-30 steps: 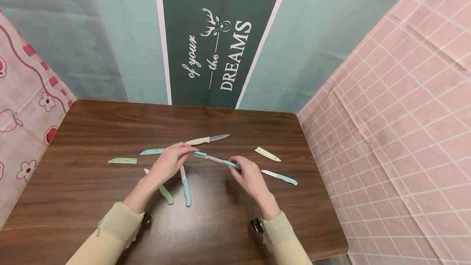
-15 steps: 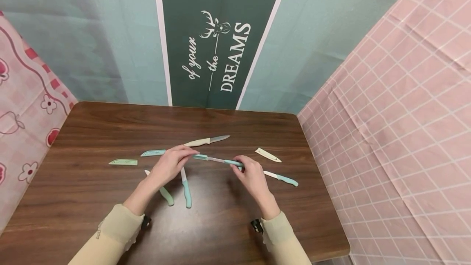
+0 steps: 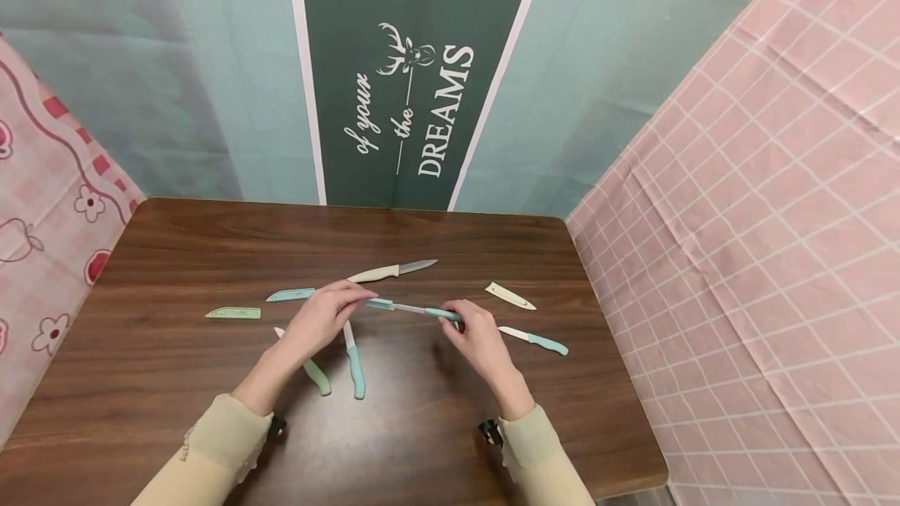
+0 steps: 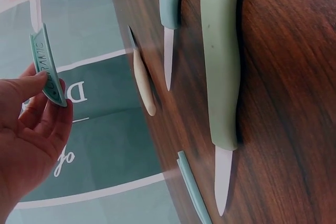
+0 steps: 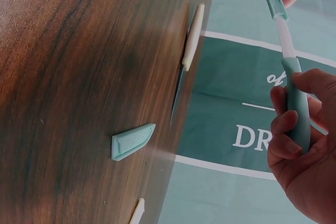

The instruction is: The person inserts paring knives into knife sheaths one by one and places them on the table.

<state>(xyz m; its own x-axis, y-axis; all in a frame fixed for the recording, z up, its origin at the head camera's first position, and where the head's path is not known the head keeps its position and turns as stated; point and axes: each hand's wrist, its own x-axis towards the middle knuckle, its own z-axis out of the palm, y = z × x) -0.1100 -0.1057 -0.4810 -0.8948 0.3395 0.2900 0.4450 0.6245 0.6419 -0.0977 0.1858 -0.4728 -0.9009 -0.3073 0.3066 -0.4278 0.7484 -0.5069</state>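
Note:
My left hand (image 3: 319, 322) pinches a teal blade sheath (image 4: 46, 66) between thumb and fingers, above the table. A teal-handled paring knife (image 5: 299, 121) is gripped by its handle in my right hand (image 3: 481, 338). Its white blade (image 5: 285, 40) points left; its tip is at the sheath's mouth, with much of the blade exposed. Below the left hand lie a green-handled knife (image 4: 223, 66) and another teal-handled knife (image 3: 357, 372). One more teal-handled knife (image 3: 548, 344) lies right of the right hand. A teal sheath (image 5: 132, 142) on the table shows in the right wrist view.
A cream-handled knife (image 3: 376, 273) lies beyond the hands, its metal blade pointing right. Green (image 3: 233, 312) and teal (image 3: 291, 294) sheaths lie at left, a cream sheath (image 3: 510, 296) at right. Fabric hangs behind the brown wooden table (image 3: 211, 240) and along its sides.
Both hands keep nearly the same pose, with the knife tip at the sheath's mouth. The exposed blade length looks about the same; the head view shifts slightly.

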